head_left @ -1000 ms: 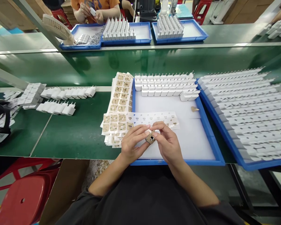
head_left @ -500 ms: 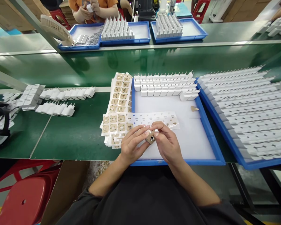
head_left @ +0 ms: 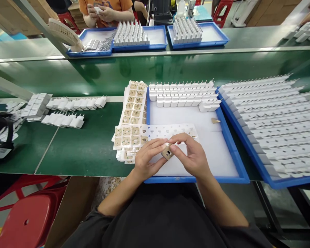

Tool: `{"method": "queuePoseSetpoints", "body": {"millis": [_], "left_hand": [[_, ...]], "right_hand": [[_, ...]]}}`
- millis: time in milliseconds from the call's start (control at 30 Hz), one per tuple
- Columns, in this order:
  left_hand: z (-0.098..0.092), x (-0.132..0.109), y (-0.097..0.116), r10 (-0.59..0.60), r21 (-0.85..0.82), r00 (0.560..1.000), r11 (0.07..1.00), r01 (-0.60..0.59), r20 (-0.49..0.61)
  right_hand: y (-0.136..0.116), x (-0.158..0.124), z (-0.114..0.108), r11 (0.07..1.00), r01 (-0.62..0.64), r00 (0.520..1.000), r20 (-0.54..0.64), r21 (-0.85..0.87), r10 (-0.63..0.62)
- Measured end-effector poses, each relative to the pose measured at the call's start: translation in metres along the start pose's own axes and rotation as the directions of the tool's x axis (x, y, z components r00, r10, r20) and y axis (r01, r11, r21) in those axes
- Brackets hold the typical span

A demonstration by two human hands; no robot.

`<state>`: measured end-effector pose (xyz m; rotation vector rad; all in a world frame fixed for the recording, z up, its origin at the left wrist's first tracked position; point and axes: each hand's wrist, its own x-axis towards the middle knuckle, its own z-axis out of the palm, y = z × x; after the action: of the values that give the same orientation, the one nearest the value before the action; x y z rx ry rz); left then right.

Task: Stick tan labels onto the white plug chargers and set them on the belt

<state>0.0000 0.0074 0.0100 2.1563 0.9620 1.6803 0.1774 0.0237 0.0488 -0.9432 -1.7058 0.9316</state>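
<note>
Between my two hands is a charger plug (head_left: 167,152), its tan port face with dark openings turned up toward me. My left hand (head_left: 148,159) grips it from the left, fingers across its far side and thumb beneath. With thumb and fingertips, my right hand (head_left: 189,153) pinches its upper right edge. Under and behind the hands lies a white sticker sheet (head_left: 170,130), partly stripped, with tan stickers (head_left: 126,136) at its left end. A blue tray (head_left: 239,162) with a white lining sits below; rows of white charger plugs (head_left: 182,96) stand at its far side.
More sticker sheets (head_left: 131,106) are stacked left of the tray. A second blue tray (head_left: 271,181) full of white plugs stands at right. Loose plugs (head_left: 63,120) lie at left. Across the bench, a person in an orange shirt (head_left: 124,5) handles a white item.
My right hand has shifted slightly right, its thumb now lying on the upper right of the charger's tan face. The charger stays in my left hand.
</note>
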Motion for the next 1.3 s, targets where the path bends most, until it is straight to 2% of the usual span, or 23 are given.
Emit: {"method": "queuePoseSetpoints", "body": {"millis": [133,167,233,333,400,433,500,533,600,633,700,733,767,867,933,1033,1133,1200,1267,1300], "left_hand": [[-0.003,-0.001,0.003,-0.087,-0.007,0.996,0.996,0.088,0.023],[-0.004,-0.002,0.004,-0.131,0.001,0.991,0.991,0.131,0.029],[-0.006,-0.003,0.003,-0.224,0.048,0.974,0.974,0.222,0.029],[-0.012,-0.006,0.0,-0.341,0.069,0.94,0.938,0.34,0.014],[-0.02,-0.007,-0.005,-0.413,0.004,0.911,0.911,0.413,-0.016],[-0.027,-0.006,-0.009,-0.443,-0.019,0.896,0.897,0.442,-0.043],[-0.048,-0.003,-0.02,-0.483,0.014,0.865,0.872,0.49,-0.136],[-0.062,-0.001,-0.027,-0.492,0.072,0.85,0.856,0.512,-0.189],[-0.096,0.004,-0.047,-0.494,0.228,0.816,0.794,0.564,-0.3],[-0.115,0.004,-0.059,-0.493,0.314,0.801,0.743,0.59,-0.339],[-0.153,0.003,-0.085,-0.486,0.482,0.784,0.618,0.621,-0.386],[-0.17,0.001,-0.099,-0.498,0.568,0.785,0.548,0.614,-0.368],[-0.184,-0.001,-0.112,-0.508,0.641,0.789,0.485,0.594,-0.346],[-0.216,-0.009,-0.144,-0.531,0.704,0.788,0.428,0.567,-0.313],[-0.228,-0.013,-0.157,-0.537,0.722,0.787,0.41,0.557,-0.303],[-0.236,-0.013,-0.163,-0.54,0.741,0.783,0.38,0.554,-0.308],[-0.228,-0.006,-0.159,-0.535,0.745,0.79,0.387,0.544,-0.298],[-0.21,0.004,-0.152,-0.535,0.743,0.81,0.436,0.508,-0.24],[-0.186,0.015,-0.142,-0.553,0.721,0.826,0.529,0.447,-0.107],[-0.174,0.021,-0.136,-0.572,0.696,0.82,0.58,0.423,-0.021]], "right_hand": [[0.0,-0.001,-0.003,0.924,0.279,0.955,-0.025,-0.262,-0.296],[0.0,-0.003,-0.004,0.907,0.319,0.942,-0.012,-0.274,-0.335],[0.001,-0.008,-0.006,0.924,0.331,0.942,0.017,-0.193,-0.334],[0.008,-0.011,-0.021,0.987,0.147,0.986,-0.065,-0.069,-0.152],[0.019,-0.011,-0.041,0.98,-0.041,0.983,-0.185,-0.195,0.004],[0.026,-0.011,-0.055,0.938,-0.128,0.972,-0.231,-0.321,0.054],[0.045,-0.012,-0.084,0.803,-0.26,0.951,-0.287,-0.537,0.116],[0.057,-0.013,-0.099,0.721,-0.298,0.95,-0.268,-0.625,0.161],[0.079,-0.014,-0.125,0.522,-0.33,0.94,-0.226,-0.786,0.254],[0.089,-0.014,-0.135,0.463,-0.336,0.931,-0.216,-0.82,0.294],[0.103,-0.015,-0.145,0.465,-0.34,0.929,-0.213,-0.817,0.304],[0.106,-0.015,-0.146,0.485,-0.334,0.932,-0.206,-0.808,0.299],[0.107,-0.015,-0.145,0.513,-0.324,0.938,-0.2,-0.795,0.282],[0.102,-0.012,-0.132,0.567,-0.251,0.964,-0.15,-0.784,0.218],[0.095,-0.008,-0.123,0.579,-0.187,0.98,-0.111,-0.794,0.164],[0.084,0.001,-0.109,0.586,-0.071,0.996,-0.03,-0.807,0.08],[0.072,0.016,-0.09,0.618,0.074,0.993,0.113,-0.783,0.023],[0.064,0.031,-0.069,0.666,0.161,0.974,0.227,-0.728,0.013],[0.059,0.049,-0.04,0.726,0.226,0.938,0.347,-0.649,0.019],[0.057,0.059,-0.024,0.756,0.241,0.919,0.393,-0.608,0.023]]}}
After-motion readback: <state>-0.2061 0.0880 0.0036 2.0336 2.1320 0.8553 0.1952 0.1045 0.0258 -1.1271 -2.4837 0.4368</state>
